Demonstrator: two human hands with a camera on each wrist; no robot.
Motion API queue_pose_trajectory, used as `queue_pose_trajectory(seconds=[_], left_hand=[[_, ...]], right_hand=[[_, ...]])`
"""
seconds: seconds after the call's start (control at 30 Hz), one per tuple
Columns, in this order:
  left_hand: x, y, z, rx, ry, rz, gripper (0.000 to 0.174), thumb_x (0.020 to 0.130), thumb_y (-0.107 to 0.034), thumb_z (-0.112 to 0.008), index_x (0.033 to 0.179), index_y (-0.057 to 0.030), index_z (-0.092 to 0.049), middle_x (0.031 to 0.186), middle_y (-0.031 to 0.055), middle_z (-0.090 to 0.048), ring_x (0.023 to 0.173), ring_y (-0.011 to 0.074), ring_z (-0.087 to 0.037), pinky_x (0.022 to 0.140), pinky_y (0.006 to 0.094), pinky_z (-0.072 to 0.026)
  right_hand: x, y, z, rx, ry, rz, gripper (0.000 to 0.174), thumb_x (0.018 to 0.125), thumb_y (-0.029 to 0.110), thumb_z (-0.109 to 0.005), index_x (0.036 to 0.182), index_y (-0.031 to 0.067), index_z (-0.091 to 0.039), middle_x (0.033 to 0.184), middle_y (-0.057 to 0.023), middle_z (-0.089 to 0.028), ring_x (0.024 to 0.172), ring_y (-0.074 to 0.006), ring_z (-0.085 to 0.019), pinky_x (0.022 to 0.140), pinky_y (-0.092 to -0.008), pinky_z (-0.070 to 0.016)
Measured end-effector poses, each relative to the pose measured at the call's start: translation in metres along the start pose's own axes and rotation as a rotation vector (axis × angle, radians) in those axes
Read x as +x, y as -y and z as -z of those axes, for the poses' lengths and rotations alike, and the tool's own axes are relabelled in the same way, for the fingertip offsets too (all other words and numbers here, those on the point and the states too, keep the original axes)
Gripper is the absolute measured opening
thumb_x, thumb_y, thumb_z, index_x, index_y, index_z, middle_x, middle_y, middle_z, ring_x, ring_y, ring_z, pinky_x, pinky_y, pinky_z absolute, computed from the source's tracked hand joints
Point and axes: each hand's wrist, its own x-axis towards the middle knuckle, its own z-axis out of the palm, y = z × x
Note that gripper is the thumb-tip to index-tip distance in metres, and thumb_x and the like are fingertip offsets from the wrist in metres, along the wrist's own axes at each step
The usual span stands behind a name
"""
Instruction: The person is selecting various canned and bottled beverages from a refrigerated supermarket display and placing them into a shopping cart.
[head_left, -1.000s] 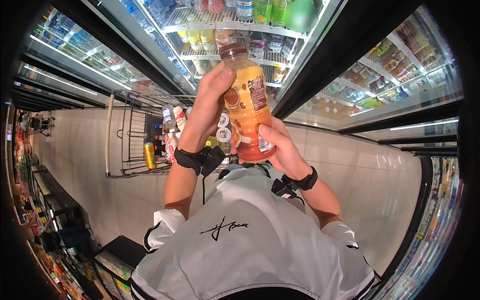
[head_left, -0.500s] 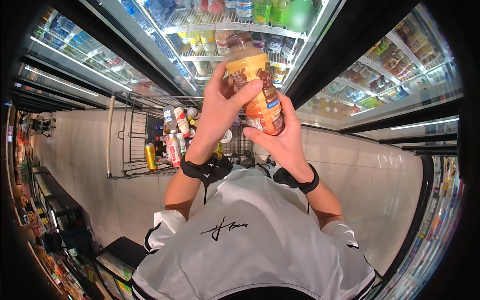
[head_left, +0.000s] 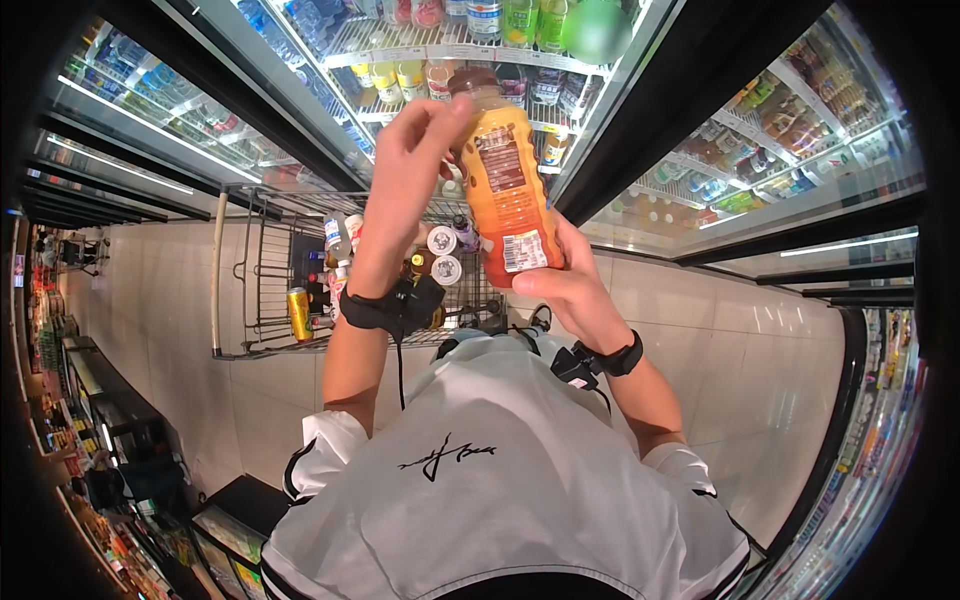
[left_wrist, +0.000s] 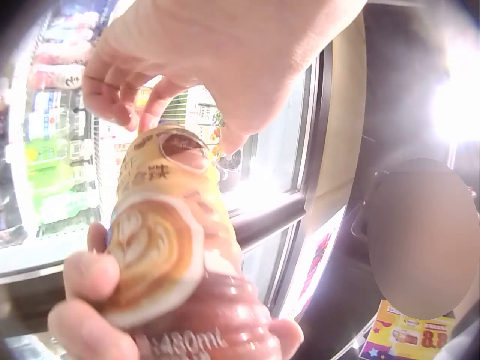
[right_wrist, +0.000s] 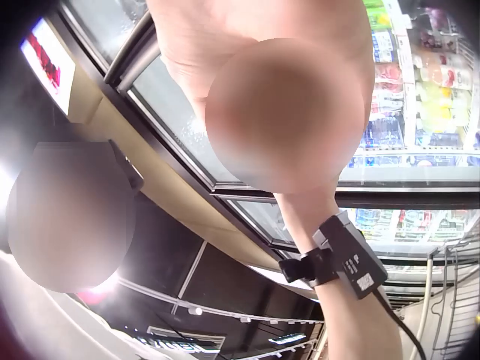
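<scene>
A bottle with a yellow-to-red label [head_left: 508, 190] and brown cap [head_left: 472, 80] stands tilted before the chest. Its barcode and text panel face the head view; the left wrist view shows the coffee-cup picture [left_wrist: 154, 247]. My right hand [head_left: 580, 295] grips the base, thumb across the lower front. Beside the cap end is my left hand [head_left: 405, 185], its fingers loosely bent and spread from the thumb; shelves show through the gap in the left wrist view. Whether its fingertips touch the bottle, I cannot tell. In the right wrist view a blurred patch covers much of the right hand [right_wrist: 262, 45].
A wire shopping cart [head_left: 218, 270] with several drinks, including a gold can [head_left: 300, 314], stands to the left below the hands. Ahead are lit drink shelves [head_left: 450, 52], flanked by glass doors with dark frames [head_left: 655, 90]. Tiled floor [head_left: 700, 330] lies at right.
The bottle has turned, so its barcode side now faces the head view. My left hand has loosened and moved left, its thumb off the label. My right hand still grips the base.
</scene>
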Motion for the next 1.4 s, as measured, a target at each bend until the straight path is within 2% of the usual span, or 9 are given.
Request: queue_pose_trajectory(seconds=[0.03,0.13,0.43,0.57,0.67,0.8,0.93,1.0,1.4], left_hand=[[0.006,-0.001,0.001,0.060,-0.062,-0.022,0.040,0.088,-0.045,-0.070,0.075,-0.0081,-0.061,0.069,-0.0041,-0.055,0.061,0.0020,-0.044,0.053,0.0207,-0.0314],[0.020,-0.009,0.011,0.123,0.059,0.067,0.038,0.087,-0.043,-0.071,0.075,-0.0083,-0.063,0.065,-0.0054,-0.051,0.058,0.0016,-0.040,0.052,0.0216,-0.0290],[0.024,-0.018,0.013,0.038,0.358,0.110,0.025,0.084,-0.017,-0.077,0.105,-0.0065,-0.067,0.070,-0.0087,-0.057,0.053,-0.0024,-0.036,0.044,0.0189,-0.0221],[0.013,-0.027,-0.003,0.014,0.426,0.076,0.031,0.080,-0.015,-0.081,0.102,-0.0017,-0.064,0.092,-0.0005,-0.064,0.080,0.0044,-0.056,0.069,0.0217,-0.0458],[0.005,-0.026,-0.016,0.105,0.324,0.047,0.028,0.080,-0.013,-0.080,0.100,-0.0009,-0.065,0.093,0.0001,-0.066,0.082,0.0044,-0.058,0.072,0.0227,-0.0482],[0.009,-0.021,-0.008,-0.027,0.335,0.020,0.030,0.077,-0.011,-0.081,0.101,0.0000,-0.065,0.095,0.0024,-0.067,0.085,0.0070,-0.061,0.077,0.0242,-0.0496],[0.019,-0.015,-0.001,-0.238,0.476,-0.128,0.042,0.071,-0.015,-0.079,0.108,0.0010,-0.066,0.098,0.0060,-0.068,0.091,0.0139,-0.064,0.084,0.0277,-0.0505],[0.020,-0.016,-0.004,-0.258,0.521,-0.100,0.043,0.072,-0.019,-0.080,0.107,0.0008,-0.066,0.100,0.0054,-0.068,0.091,0.0138,-0.064,0.084,0.0273,-0.0504],[0.029,-0.019,-0.007,0.319,0.399,0.022,0.018,0.084,-0.016,-0.076,0.094,-0.0038,-0.067,0.083,-0.0028,-0.064,0.075,0.0033,-0.055,0.065,0.0200,-0.0429]], right_hand=[[-0.001,-0.001,0.000,0.111,-0.004,-0.031,0.072,0.075,0.004,-0.076,0.137,-0.0012,-0.039,0.124,-0.0116,-0.060,0.109,-0.0179,-0.062,0.095,-0.0320,-0.0497],[-0.002,-0.004,0.003,0.123,0.001,-0.070,0.073,0.074,0.004,-0.076,0.137,-0.0015,-0.039,0.123,-0.0113,-0.061,0.109,-0.0185,-0.063,0.095,-0.0322,-0.0497],[0.003,-0.009,0.028,-0.247,0.008,0.150,0.083,0.068,-0.002,-0.078,0.140,-0.0022,-0.037,0.124,-0.0081,-0.057,0.111,-0.0161,-0.058,0.097,-0.0321,-0.0464],[0.004,-0.017,0.027,-0.688,-0.174,0.372,0.085,0.064,0.000,-0.078,0.139,-0.0001,-0.037,0.121,-0.0132,-0.057,0.112,-0.0227,-0.058,0.095,-0.0352,-0.0468],[0.004,-0.027,0.026,-0.782,-0.300,0.370,0.096,0.062,0.000,-0.082,0.144,-0.0006,-0.031,0.128,-0.0105,-0.053,0.117,-0.0200,-0.054,0.102,-0.0338,-0.0423],[0.003,-0.013,0.025,-0.589,-0.038,0.378,0.093,0.066,0.004,-0.084,0.143,-0.0002,-0.032,0.129,-0.0111,-0.053,0.118,-0.0187,-0.053,0.101,-0.0342,-0.0439],[0.007,0.010,0.035,-0.045,0.349,-0.079,0.091,0.068,0.009,-0.085,0.143,0.0010,-0.034,0.128,-0.0074,-0.056,0.114,-0.0158,-0.057,0.101,-0.0329,-0.0449],[0.008,0.008,0.032,-0.036,0.373,-0.111,0.087,0.068,0.012,-0.086,0.140,0.0013,-0.038,0.124,-0.0066,-0.059,0.111,-0.0146,-0.058,0.099,-0.0318,-0.0459],[0.002,-0.019,0.004,-0.448,-0.144,0.131,0.065,0.072,0.011,-0.082,0.125,-0.0005,-0.045,0.104,-0.0061,-0.065,0.093,-0.0137,-0.063,0.085,-0.0311,-0.0520]])
